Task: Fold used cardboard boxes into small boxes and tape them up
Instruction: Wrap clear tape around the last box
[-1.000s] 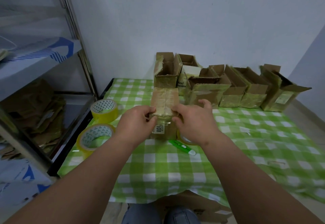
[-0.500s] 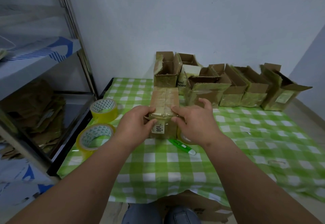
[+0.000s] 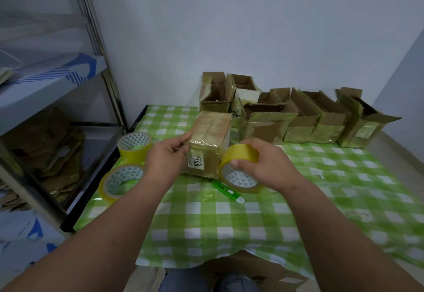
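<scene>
A small closed cardboard box (image 3: 210, 140), wrapped in shiny tape and bearing a white "108" label, stands on the green checked tablecloth (image 3: 229, 220). My left hand (image 3: 166, 161) grips its left near corner. My right hand (image 3: 266, 165) holds a yellow tape roll (image 3: 239, 169) just right of the box, tilted with its core facing me. A green and white cutter (image 3: 227, 190) lies on the cloth below the roll.
Two more yellow tape rolls (image 3: 134, 146) (image 3: 121, 180) lie at the table's left edge. A row of open folded boxes (image 3: 300, 119) lines the back by the wall. A metal shelf (image 3: 57, 99) with flattened cardboard stands left. A box (image 3: 257, 271) sits below the near edge.
My right hand left the box and picked up a tape roll beside it. My left hand stays on the box.
</scene>
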Demonstrator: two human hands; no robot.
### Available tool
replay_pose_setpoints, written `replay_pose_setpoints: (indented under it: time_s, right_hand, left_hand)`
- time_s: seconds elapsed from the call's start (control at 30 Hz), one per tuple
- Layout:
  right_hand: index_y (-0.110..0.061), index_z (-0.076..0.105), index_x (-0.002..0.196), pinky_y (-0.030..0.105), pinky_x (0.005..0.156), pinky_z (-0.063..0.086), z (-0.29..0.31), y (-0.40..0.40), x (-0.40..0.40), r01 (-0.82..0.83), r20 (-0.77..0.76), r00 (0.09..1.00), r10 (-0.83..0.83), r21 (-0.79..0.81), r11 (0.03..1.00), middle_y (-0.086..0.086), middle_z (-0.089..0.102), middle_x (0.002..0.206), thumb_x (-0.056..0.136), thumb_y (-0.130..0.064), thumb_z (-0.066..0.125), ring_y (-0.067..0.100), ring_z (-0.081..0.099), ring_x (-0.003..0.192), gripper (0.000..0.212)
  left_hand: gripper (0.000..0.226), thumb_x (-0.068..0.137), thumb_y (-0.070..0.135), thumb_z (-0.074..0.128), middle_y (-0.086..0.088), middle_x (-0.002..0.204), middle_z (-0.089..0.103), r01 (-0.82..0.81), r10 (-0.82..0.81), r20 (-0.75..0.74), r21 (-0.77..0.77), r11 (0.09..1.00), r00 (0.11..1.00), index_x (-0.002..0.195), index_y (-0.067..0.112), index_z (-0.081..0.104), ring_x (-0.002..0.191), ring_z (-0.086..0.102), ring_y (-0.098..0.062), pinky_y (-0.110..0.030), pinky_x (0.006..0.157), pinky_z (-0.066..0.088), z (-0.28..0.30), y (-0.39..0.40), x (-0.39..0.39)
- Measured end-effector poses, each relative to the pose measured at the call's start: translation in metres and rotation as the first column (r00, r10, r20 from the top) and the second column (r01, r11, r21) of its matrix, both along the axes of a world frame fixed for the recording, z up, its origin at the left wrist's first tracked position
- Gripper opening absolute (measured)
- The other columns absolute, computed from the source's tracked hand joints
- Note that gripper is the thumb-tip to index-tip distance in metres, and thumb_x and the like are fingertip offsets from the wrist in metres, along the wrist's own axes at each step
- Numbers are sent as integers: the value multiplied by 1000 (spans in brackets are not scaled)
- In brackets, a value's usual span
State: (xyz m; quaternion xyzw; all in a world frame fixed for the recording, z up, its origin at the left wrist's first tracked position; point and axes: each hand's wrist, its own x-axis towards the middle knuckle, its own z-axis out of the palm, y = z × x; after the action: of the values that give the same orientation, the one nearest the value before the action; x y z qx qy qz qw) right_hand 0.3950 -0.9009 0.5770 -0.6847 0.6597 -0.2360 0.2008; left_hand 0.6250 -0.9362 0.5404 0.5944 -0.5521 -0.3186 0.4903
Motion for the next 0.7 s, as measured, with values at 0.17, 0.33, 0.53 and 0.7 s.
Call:
replay_pose_setpoints:
  time_s: [0.17, 0.33, 0.53, 0.7]
  right_hand:
    - [-31, 57, 122, 41, 86, 54, 11, 4, 22, 78, 247, 966, -71, -15, 997, -9, 60, 104, 75, -52, 77, 17, 61, 99, 55]
    - [-25, 57, 128, 39, 91, 54, 7, 13, 43, 17, 438, 898, -40, 57, 998, -5, 63, 112, 84, -39, 74, 15, 62, 102, 49]
    - [-27, 56, 134, 44, 101, 48, -13, 21, 62, -90, 618, 786, -31, 163, 982, -4, 66, 120, 81, -23, 64, 17, 62, 110, 54]
    - [-28, 51, 134, 40, 99, 52, -32, 28, 65, -128, 706, 707, -34, 174, 976, -6, 69, 115, 91, -10, 66, 13, 66, 106, 49]
  left_hand:
    - [39, 100, 16, 52, -2, 117, 66, 74, -64, -185, 48, 996, 981, 138, 25, 47, 104, 67, -19, -40, 94, 55, 21, -13, -2]
    - [47, 88, 37, 71, 6, 133, 48, 185, -165, -162, 118, 976, 973, 123, 28, 41, 122, 50, -15, -39, 106, 44, 19, -12, -8]
    - [67, 83, 26, 78, -1, 149, 35, 72, -83, 122, 95, 993, 989, 140, 30, 45, 132, 42, -20, -41, 107, 41, 12, -10, -6]
    - [32, 87, 20, 72, 0, 144, 42, 132, -124, 375, 5, 991, 919, 118, 27, 67, 130, 44, -20, -27, 105, 34, 16, -12, -6]
